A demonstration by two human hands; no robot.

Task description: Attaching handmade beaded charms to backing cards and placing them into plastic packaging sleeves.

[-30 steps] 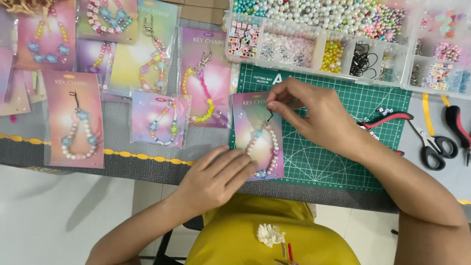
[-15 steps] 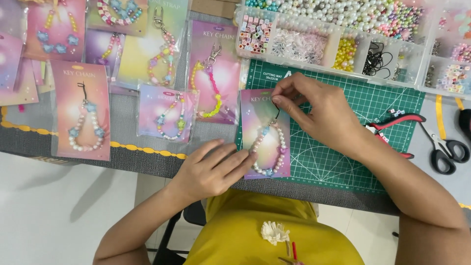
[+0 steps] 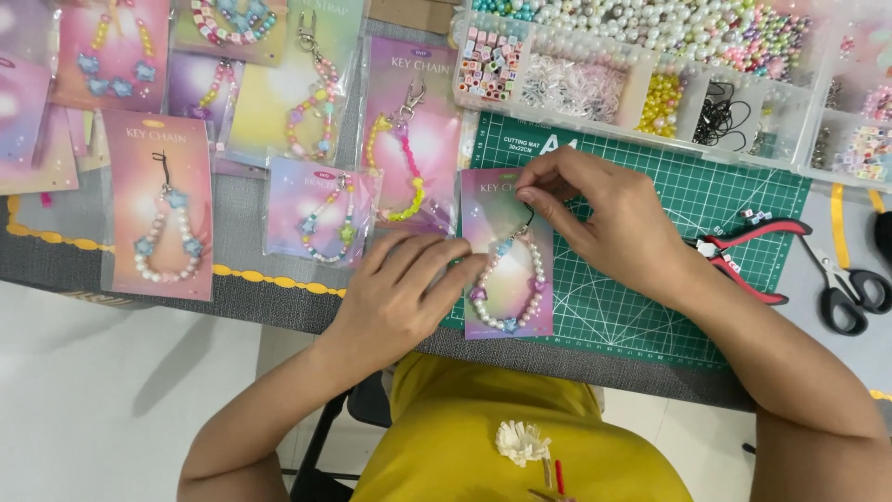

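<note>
1. Green cutting mat (image 3: pixel 641 307): lies under the right hand and extends away from it toward the bead trays.
2. Compartmented bead organiser (image 3: pixel 669 84): sits beyond the right hand, along the far edge of the mat, holding beads of many colours.
3. Packaged keychain cards (image 3: pixel 158 214): spread beyond and to the outer side of the left hand; each carries a bead loop.
4. Left hand (image 3: pixel 400 297): flat, fingers extended and unclenched, fingertips pressing the near left edge of the pink backing card (image 3: pixel 506 256).
5. Right hand (image 3: pixel 609 218): thumb and forefinger pinched on the black cord at the top of the bead strap (image 3: pixel 506 284), which lies on the backing card between both hands.
6. Red-handled pliers (image 3: pixel 743 256): just beside the right wrist, outer side.
7. Black scissors (image 3: pixel 850 288): farther out, apart from the pliers.
</note>
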